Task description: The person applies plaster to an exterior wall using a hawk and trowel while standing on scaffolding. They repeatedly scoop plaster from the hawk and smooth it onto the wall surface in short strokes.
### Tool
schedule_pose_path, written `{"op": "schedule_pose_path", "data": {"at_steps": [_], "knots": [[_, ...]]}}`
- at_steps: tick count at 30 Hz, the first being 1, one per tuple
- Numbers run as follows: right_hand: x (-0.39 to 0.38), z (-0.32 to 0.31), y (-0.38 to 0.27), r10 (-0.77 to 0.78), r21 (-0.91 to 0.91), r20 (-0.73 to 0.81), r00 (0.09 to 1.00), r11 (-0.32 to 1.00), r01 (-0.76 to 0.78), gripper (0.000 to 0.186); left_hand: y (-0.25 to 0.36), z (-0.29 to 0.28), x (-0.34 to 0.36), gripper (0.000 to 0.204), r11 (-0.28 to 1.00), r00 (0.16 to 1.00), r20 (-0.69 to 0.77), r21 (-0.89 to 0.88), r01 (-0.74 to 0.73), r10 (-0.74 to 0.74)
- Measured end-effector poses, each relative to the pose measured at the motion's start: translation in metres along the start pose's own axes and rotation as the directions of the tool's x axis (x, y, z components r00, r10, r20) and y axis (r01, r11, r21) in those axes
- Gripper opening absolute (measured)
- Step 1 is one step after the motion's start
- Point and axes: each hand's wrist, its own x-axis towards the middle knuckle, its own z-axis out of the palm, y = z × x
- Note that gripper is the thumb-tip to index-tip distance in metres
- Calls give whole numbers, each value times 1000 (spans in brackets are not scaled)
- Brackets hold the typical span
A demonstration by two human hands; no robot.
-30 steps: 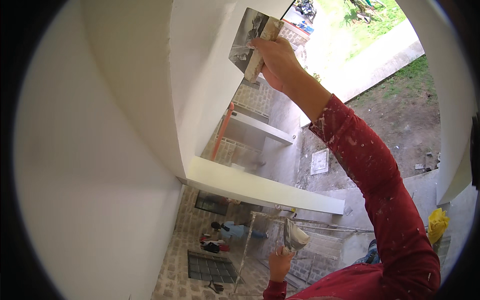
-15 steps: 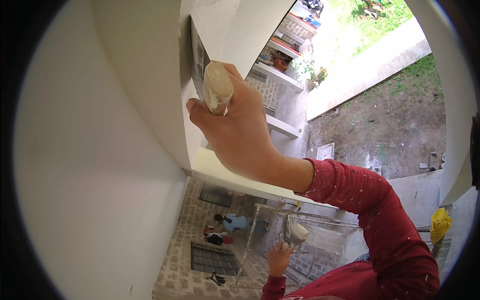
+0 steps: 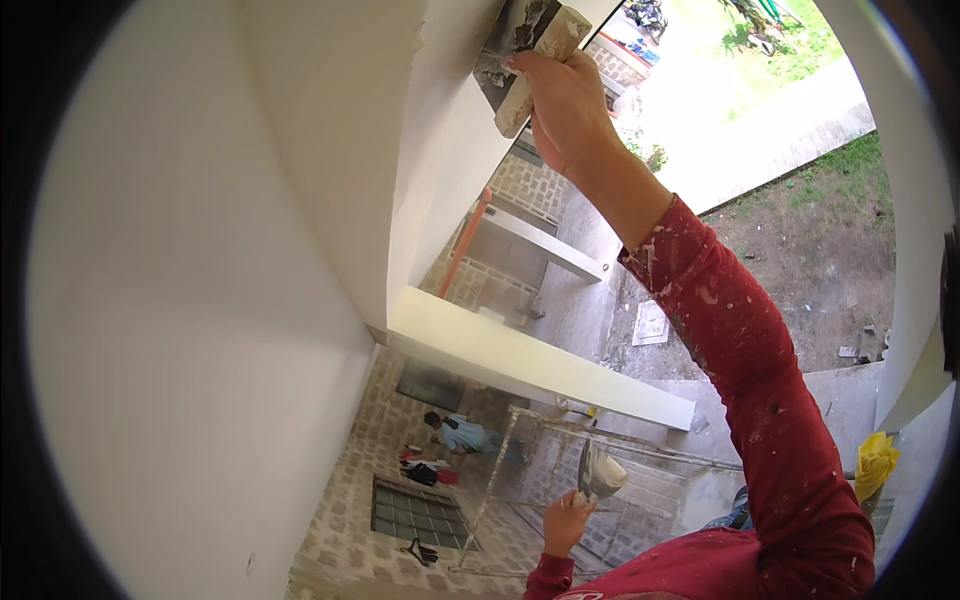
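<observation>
Swung higher than before, a pale-handled flat metal trowel slants lower-left to upper-right by a smooth white surface, blade leftward, clamped in the right hand; the left hand grips a paste-laden scraper.

Grey concrete floor beside bare ground.
The floor runs along the edge of the brown dirt, where green grass grows in a patch toward the far side. A pale square slab lies at the dirt's edge; small chunks of rubble lie on the dirt near the concrete.
</observation>
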Motion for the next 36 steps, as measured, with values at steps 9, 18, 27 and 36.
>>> {"op": "schedule_pose_path", "data": {"at_steps": [9,18,27,36], "knots": [[-179,18,1,-371,-422,462,806,707,567,71,32,-49,73,30,979,965,-261,-196,-59,6],[-276,-157,-43,584,-636,725,365,364,681,65,57,-125,141,27,683,928,-342,-714,-152,-151],[-98,-146,-73,-277,-780,620,734,-116,615,52,39,-118,167,25,698,923,-384,-669,-253,-34],[26,-8,-88,-855,-628,446,265,-88,773,17,-40,29,120,24,787,978,-208,-608,-106,-29]]}}
